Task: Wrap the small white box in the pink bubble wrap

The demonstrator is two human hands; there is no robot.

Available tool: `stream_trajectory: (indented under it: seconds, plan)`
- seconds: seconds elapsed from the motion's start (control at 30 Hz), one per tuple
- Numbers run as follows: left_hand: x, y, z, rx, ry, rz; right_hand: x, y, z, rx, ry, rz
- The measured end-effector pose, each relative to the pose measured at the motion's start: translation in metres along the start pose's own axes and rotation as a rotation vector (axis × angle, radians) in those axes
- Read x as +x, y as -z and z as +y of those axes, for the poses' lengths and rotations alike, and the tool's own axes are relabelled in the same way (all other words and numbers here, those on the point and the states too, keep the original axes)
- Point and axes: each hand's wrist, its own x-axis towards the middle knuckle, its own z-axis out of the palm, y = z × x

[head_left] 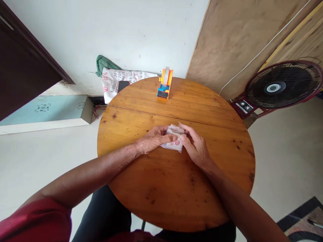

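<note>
A small packet in translucent wrapping point(174, 145), with red marks showing through, is held between both hands over the middle of the round table. My left hand point(157, 137) is closed on its left side, thumb lying across the top. At the right edge, my right hand point(195, 144) pinches the wrapping between thumb and fingers. What lies inside the wrapping cannot be made out clearly. Farther back on the table stands an orange and blue tape dispenser point(165, 84) with a roll of clear tape, apart from both hands.
The round wooden table point(156, 181) has a seam across its far part. Behind it, a printed white sack point(108, 84) leans by the wall. A dark red fan point(275, 88) stands at the right. To the left lies a pale blue box-like piece point(50, 109).
</note>
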Motion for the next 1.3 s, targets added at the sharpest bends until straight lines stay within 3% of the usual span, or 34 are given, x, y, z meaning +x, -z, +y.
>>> stream_trajectory:
  seconds: [0.17, 0.33, 0.57, 0.77, 1.03, 1.3]
  plan:
    - [0.000, 0.000, 0.002, 0.034, 0.027, -0.005, -0.005, -0.002, 0.004, -0.152, 0.117, 0.071]
    - [-0.001, 0.002, 0.001, 0.018, 0.022, -0.014, -0.006, -0.001, 0.002, -0.068, 0.052, 0.063]
    - [-0.001, 0.003, 0.001, 0.007, 0.016, 0.000, 0.000, 0.007, -0.004, 0.256, -0.099, 0.053]
    - [-0.003, 0.004, 0.000, 0.084, -0.003, -0.106, 0.007, 0.014, -0.004, 0.297, -0.124, 0.110]
    - [-0.005, 0.000, 0.000, 0.186, -0.051, -0.118, 0.011, 0.016, -0.002, 0.164, 0.066, 0.191]
    - [-0.004, 0.001, -0.002, 0.201, -0.074, -0.108, 0.004, 0.016, -0.013, -0.012, 0.258, 0.182]
